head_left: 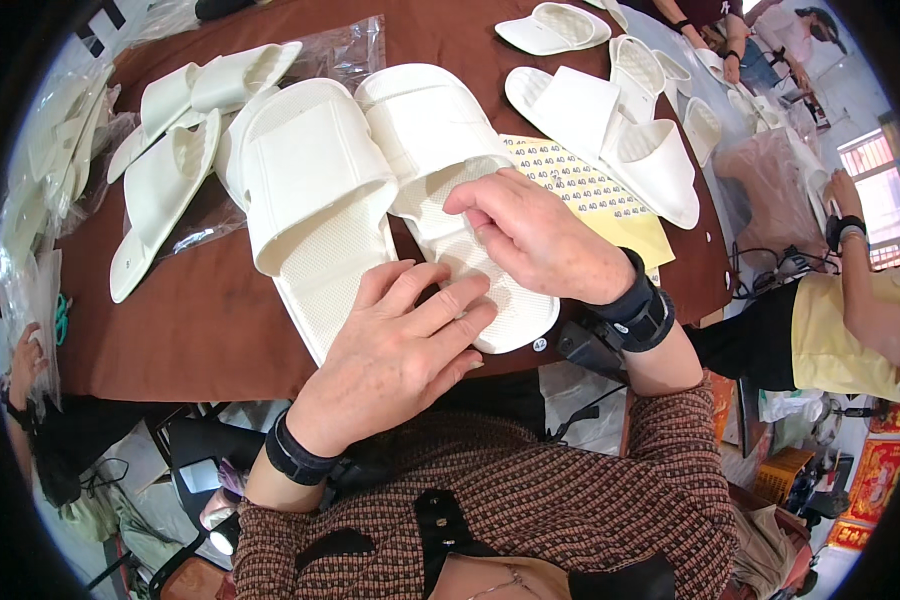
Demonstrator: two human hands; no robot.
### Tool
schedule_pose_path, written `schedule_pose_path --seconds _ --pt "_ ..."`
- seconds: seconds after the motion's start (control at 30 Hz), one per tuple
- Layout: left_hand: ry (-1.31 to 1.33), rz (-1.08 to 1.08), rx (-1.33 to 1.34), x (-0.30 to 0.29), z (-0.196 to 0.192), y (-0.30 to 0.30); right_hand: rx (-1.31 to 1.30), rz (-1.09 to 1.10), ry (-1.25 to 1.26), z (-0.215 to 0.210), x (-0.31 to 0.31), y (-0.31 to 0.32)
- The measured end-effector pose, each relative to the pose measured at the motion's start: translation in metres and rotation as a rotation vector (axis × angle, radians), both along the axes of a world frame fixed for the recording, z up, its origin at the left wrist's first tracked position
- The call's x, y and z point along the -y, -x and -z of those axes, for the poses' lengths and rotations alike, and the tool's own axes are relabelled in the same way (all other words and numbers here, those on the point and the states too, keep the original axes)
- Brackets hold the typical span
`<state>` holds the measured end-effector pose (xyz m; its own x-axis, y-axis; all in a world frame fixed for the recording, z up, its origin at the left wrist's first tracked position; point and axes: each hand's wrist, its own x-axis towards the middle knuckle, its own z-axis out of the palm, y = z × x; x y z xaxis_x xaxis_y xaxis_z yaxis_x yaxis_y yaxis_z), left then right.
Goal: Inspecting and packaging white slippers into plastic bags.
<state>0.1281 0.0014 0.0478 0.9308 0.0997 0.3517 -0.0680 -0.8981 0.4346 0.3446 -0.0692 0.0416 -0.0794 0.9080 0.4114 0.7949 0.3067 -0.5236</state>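
A pair of white slippers lies in front of me on the brown cloth, heels toward me. My left hand (410,335) rests across their heel ends, its fingers spread over the gap between the left slipper (315,185) and the right slipper (430,110). Over the right slipper's insole, below its strap, is my right hand (540,235). Its thumb and forefinger are bent and apart; the other fingers are partly hidden. Under my right wrist and beyond it lies a yellow sheet of round number stickers (595,190).
More white slippers (175,180) lie at the left by clear plastic bags (335,60). Others (610,120) are heaped at the far right. A loose round sticker (540,344) sits near the edge of the brown tablecloth (210,345). Other people work at the right and left.
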Motion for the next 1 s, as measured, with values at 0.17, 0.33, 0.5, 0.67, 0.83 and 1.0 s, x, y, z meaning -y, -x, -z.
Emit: schedule_pose_path --seconds 0.17,0.33,0.5,0.67,0.83,1.0 --pt "0.001 0.002 0.009 0.001 -0.001 0.001 -0.239 0.024 0.21 -0.005 0.007 -0.003" --pt "-0.001 -0.001 0.013 0.0 0.001 0.004 -0.399 -0.078 0.259 -0.009 0.006 -0.001" --pt "0.012 0.005 0.024 -0.002 0.003 0.004 -0.371 -0.067 0.371 -0.013 0.005 0.002" --pt "0.04 -0.002 0.036 -0.002 0.004 0.005 -0.105 -0.046 0.258 -0.013 0.001 0.005" --pt "0.048 0.0 0.035 -0.003 0.005 0.005 -0.048 -0.045 0.208 -0.009 -0.002 0.005" --pt "0.05 -0.002 0.034 0.0 0.004 0.006 -0.088 -0.027 0.267 -0.01 0.001 0.008"
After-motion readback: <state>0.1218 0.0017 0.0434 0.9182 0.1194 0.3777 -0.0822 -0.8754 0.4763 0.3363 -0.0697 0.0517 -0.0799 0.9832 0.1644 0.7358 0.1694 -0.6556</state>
